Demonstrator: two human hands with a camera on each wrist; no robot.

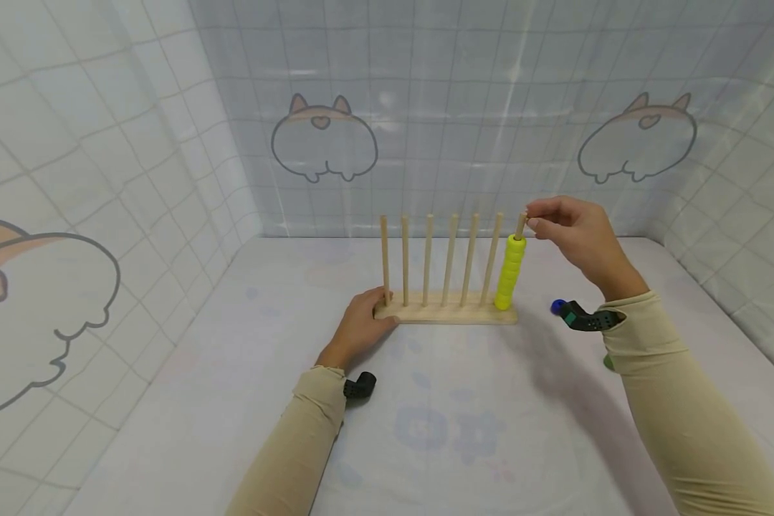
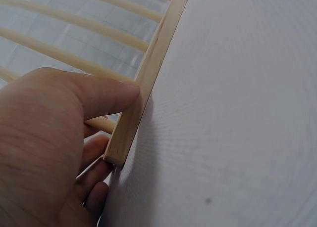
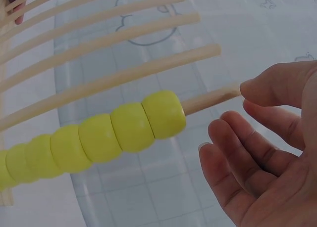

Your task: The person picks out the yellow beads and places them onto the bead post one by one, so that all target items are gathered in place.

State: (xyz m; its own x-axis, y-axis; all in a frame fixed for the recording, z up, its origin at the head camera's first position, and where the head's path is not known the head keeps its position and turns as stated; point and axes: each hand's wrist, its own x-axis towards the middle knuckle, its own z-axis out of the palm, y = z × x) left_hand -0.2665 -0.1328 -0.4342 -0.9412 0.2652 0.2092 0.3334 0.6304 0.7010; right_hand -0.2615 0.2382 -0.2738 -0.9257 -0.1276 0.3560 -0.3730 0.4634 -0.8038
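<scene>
A wooden bead rack, its pale base [image 1: 448,314] bearing a row of upright pegs [image 1: 428,258], stands on the cloth-covered table. Several yellow beads [image 1: 509,272] are stacked on the rightmost peg, whose bare tip [image 3: 210,99] sticks out above them; the other pegs carry none. My left hand [image 1: 362,319] grips the left end of the base, thumb [image 2: 116,94] on the front edge and fingers behind. At the top of the yellow peg, my right hand [image 1: 570,233] has its thumb and forefinger right at the tip, other fingers loosely bent, with no bead between them.
A blue piece [image 1: 557,307] lies right of the rack, partly behind the right wrist's black strap camera [image 1: 587,319]. Closer in, a green piece [image 1: 609,362] is mostly hidden by the right sleeve. Grid-patterned cloth walls [image 1: 426,143] stand behind and at both sides.
</scene>
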